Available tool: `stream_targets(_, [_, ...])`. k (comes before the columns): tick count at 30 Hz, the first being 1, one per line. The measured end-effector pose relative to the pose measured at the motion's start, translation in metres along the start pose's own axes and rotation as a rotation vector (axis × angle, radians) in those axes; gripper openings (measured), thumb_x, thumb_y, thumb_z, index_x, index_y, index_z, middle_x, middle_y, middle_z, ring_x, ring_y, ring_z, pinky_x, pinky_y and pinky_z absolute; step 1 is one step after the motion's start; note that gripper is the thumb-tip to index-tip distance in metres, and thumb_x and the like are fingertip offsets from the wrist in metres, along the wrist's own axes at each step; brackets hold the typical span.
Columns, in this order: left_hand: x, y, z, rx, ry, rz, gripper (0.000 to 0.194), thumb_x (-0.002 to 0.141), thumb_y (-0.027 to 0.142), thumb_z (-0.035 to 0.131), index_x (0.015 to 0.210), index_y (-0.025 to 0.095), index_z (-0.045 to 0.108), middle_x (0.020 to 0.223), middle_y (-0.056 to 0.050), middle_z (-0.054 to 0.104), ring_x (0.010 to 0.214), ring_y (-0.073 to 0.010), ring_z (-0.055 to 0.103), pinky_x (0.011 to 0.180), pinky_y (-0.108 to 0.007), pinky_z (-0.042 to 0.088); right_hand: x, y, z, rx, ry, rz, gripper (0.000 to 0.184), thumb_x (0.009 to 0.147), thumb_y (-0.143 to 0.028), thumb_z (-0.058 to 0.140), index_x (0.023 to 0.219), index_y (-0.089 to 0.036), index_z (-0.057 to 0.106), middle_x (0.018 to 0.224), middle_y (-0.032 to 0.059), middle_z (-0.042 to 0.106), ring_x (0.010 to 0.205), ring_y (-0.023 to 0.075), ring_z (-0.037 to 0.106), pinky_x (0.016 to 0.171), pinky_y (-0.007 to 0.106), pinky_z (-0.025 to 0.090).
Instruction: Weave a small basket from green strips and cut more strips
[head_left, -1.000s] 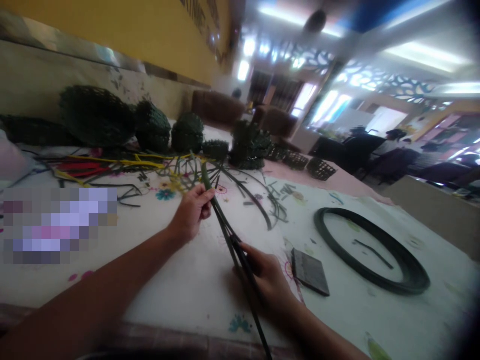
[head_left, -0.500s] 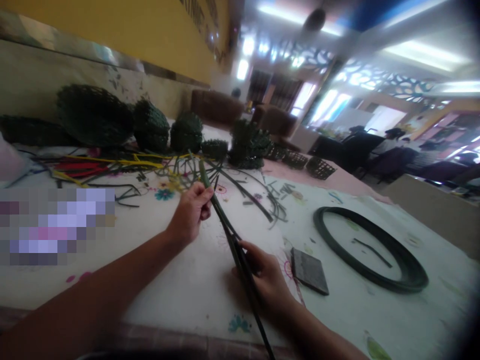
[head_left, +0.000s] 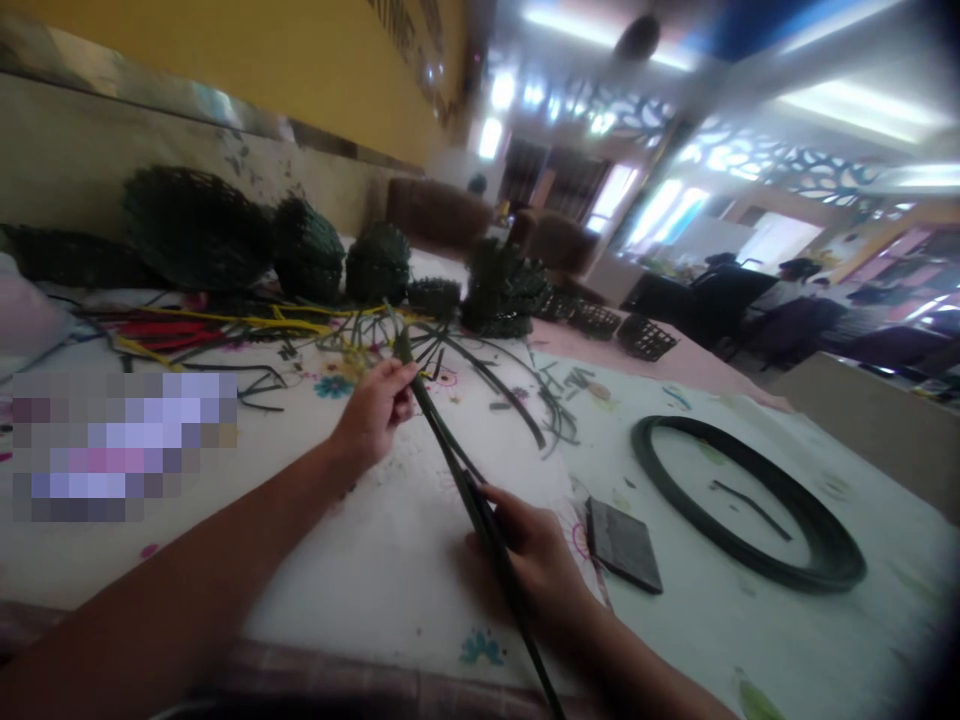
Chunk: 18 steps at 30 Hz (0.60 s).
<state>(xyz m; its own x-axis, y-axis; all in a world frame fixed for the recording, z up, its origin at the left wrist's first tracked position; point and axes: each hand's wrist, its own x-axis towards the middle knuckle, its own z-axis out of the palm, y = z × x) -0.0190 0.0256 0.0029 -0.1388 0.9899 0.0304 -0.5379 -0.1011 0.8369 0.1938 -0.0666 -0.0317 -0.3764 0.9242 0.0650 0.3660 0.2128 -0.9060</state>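
Note:
Long dark green strips (head_left: 448, 443), flat and narrow like plastic strapping, run slantwise between my two hands over the table. My left hand (head_left: 381, 402) is closed on them near their far end, thumb on top. Lower down, my right hand (head_left: 534, 555) is wrapped around the same strips, and their near end trails past it to the bottom edge. A small dark piece shows by the right thumb and forefinger; what it is I cannot make out. A flat grey block (head_left: 624, 545) lies right of my right hand.
A coil of dark green strip (head_left: 834, 558) lies on the right. Dark green woven baskets (head_left: 199, 230) line the back. Loose green, yellow and red strips (head_left: 169, 333) spread before them. Smaller baskets (head_left: 646, 338) stand farther right. People sit in the blurred background.
My left hand has shifted slightly left and toward me along the strips. My right hand keeps almost the same place and grip. The whole view has moved a little.

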Motion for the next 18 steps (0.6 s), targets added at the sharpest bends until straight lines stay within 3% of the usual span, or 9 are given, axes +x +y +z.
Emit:
stream_targets(9, [-0.018,-0.003,0.012,0.042,-0.058,0.069,0.031,0.076,0.020,0.068,0.065,0.018,0.039,0.051,0.008,0.041,0.038,-0.0017,0.034,0.036,-0.013,0.023,-0.001,0.002,0.002,0.045,0.038,-0.027,0.041,0.076,-0.029,0.070,0.113,-0.013,0.063,0.067,-0.0038,0.049,0.059,0.0114,0.041,0.053,0.024,0.032])
stream_targets(18, [-0.009,-0.006,0.004,0.050,-0.029,0.033,0.031,0.074,0.021,0.069,0.065,0.017,0.040,0.051,0.008,0.039,0.038,-0.0020,0.033,0.036,-0.014,0.021,0.000,-0.001,0.000,0.022,0.003,-0.037,0.030,0.079,-0.030,0.068,0.103,-0.012,0.068,0.064,-0.0038,0.046,0.057,0.0108,0.038,0.052,0.024,0.031])
